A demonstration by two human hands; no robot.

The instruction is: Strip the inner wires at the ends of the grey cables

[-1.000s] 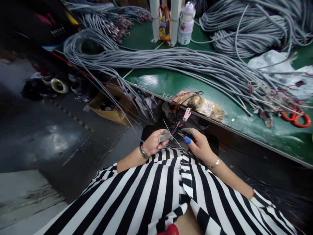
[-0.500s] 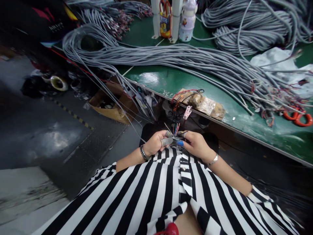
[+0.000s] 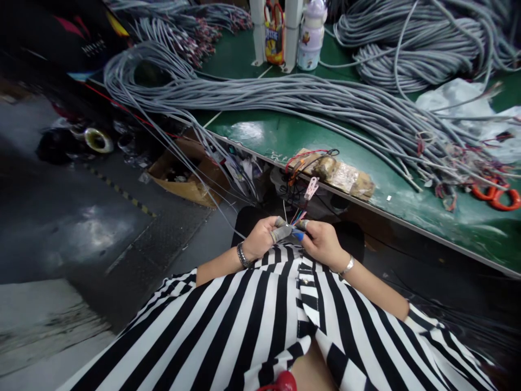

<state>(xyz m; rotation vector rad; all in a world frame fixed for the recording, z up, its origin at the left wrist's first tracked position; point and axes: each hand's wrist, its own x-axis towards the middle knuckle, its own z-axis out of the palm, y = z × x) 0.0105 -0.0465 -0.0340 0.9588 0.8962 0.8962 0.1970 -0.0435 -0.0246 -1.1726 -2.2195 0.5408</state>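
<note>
Both hands are low, in front of a striped top and below the near edge of a green table.

We note the left hand curled, thumb and forefinger in grey fingertip covers, pinched shut on a small bunch of coloured wires. The right hand meets it fingertip to fingertip, also nipped onto the same bunch; one of its fingers wears a blue cover. The wire ends fan upward out of the pinch, red, blue and a pale one among them. We cannot tell which strand each finger grips. A thin grey cable runs from the left hand up and left toward the table.

A metal band sits on each wrist.

On the table:
- a long bundle of grey cables, lying across it from left to right
- a brown taped block at the near edge, just above the hands, with red and black leads on it
- a pink clip hanging at that edge
- orange scissor handles, far right
- a white bottle at the back

A cardboard box sits on the floor to the left, beneath the table edge.
</note>
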